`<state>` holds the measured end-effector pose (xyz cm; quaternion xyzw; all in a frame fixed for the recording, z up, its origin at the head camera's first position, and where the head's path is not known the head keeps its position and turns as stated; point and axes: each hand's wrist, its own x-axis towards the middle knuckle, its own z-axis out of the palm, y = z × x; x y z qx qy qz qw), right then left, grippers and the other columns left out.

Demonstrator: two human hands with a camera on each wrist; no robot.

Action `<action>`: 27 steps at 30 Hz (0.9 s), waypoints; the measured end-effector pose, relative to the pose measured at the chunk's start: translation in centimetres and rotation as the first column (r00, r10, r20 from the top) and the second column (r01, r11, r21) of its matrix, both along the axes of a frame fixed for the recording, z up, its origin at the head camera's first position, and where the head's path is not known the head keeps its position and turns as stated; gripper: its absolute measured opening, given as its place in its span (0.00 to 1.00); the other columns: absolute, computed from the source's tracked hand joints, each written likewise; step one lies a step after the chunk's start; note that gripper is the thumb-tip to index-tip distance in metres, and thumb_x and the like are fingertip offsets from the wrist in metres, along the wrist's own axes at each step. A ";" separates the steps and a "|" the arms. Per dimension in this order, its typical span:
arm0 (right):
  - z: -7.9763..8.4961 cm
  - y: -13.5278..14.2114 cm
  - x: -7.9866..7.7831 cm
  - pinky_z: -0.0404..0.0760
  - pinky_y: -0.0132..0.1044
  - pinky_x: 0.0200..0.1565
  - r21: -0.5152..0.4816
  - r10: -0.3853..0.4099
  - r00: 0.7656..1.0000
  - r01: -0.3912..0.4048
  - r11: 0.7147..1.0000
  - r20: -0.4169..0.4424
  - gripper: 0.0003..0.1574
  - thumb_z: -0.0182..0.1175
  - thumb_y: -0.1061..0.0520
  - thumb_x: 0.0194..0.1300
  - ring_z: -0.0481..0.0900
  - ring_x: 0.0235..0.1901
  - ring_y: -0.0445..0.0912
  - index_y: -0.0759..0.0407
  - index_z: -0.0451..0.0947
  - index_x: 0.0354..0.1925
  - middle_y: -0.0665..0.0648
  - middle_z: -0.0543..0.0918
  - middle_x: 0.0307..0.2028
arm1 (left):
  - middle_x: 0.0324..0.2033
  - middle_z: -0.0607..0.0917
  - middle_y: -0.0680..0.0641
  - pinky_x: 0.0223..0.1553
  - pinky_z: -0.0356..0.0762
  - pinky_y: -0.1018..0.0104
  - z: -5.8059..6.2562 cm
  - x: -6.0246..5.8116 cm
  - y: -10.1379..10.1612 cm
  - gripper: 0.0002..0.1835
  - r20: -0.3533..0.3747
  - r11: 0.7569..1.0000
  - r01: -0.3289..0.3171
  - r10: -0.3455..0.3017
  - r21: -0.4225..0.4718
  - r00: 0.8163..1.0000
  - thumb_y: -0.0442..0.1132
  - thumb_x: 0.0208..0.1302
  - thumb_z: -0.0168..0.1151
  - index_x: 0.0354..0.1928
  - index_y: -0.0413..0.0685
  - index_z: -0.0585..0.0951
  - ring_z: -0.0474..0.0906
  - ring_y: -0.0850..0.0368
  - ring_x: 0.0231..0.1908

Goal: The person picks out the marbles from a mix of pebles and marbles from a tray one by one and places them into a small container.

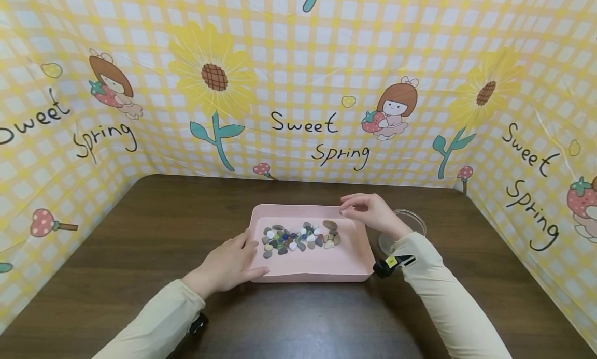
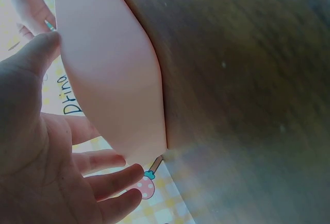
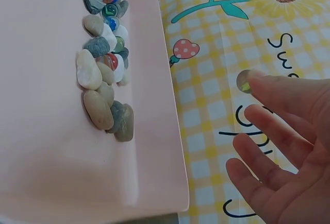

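A pink tray (image 1: 342, 260) holds smooth pebbles (image 1: 330, 225) and glass marbles (image 1: 286, 237) in a band across its middle. At the tray's left front corner, my left hand (image 1: 228, 263) rests with its fingers spread loosely along the side and the thumb at the front rim. Above the tray's far right corner is my right hand (image 1: 373, 213). Its thumb and index finger pinch a clear marble (image 3: 244, 81) with a yellow-green streak, seen in the right wrist view. The other fingers of that hand stay spread apart.
Just right of the tray stands a clear round container (image 1: 422, 223), partly hidden by my right wrist and sleeve. The dark wooden table (image 1: 186, 214) is enclosed at the back and sides by a yellow checked cloth (image 1: 289, 89).
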<state>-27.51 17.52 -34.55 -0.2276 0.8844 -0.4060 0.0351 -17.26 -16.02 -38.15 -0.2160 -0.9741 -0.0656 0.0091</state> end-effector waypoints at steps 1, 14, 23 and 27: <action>0.0 0.2 0.0 0.75 0.50 0.56 0.001 -0.002 1.000 0.002 1.000 -0.003 0.11 0.63 0.55 0.60 0.75 0.57 0.55 0.59 0.84 0.41 0.63 0.77 0.57 | 0.63 0.66 0.29 0.59 0.69 0.46 0.0 0.0 0.0 0.39 -0.001 1.000 0.001 -0.001 0.000 1.000 0.65 0.58 0.53 0.56 0.37 0.75 0.69 0.36 0.59; 0.2 1.9 0.5 0.77 0.47 0.54 -0.010 -0.062 0.998 0.062 0.998 -0.028 0.14 0.62 0.55 0.61 0.77 0.55 0.55 0.61 0.83 0.42 0.63 0.78 0.56 | 0.63 0.66 0.29 0.59 0.69 0.45 0.2 0.1 0.1 0.39 0.015 1.000 -0.001 0.001 0.005 1.000 0.65 0.58 0.53 0.56 0.36 0.74 0.69 0.36 0.60; 0.5 2.6 1.1 0.78 0.47 0.53 -0.031 -0.073 0.997 0.072 0.997 -0.027 0.13 0.63 0.55 0.60 0.78 0.53 0.55 0.61 0.83 0.41 0.63 0.77 0.56 | 0.63 0.66 0.29 0.59 0.69 0.45 0.1 0.1 0.0 0.39 0.012 1.000 -0.002 0.002 0.010 1.000 0.65 0.58 0.54 0.56 0.36 0.74 0.69 0.35 0.60; 0.4 2.9 1.2 0.78 0.46 0.53 -0.034 -0.090 0.996 0.090 0.995 -0.012 0.13 0.63 0.54 0.60 0.79 0.53 0.54 0.59 0.83 0.41 0.61 0.78 0.57 | 0.63 0.66 0.29 0.58 0.69 0.45 0.1 0.1 0.0 0.39 0.008 1.000 -0.003 0.003 0.007 1.000 0.65 0.58 0.54 0.56 0.36 0.74 0.70 0.35 0.59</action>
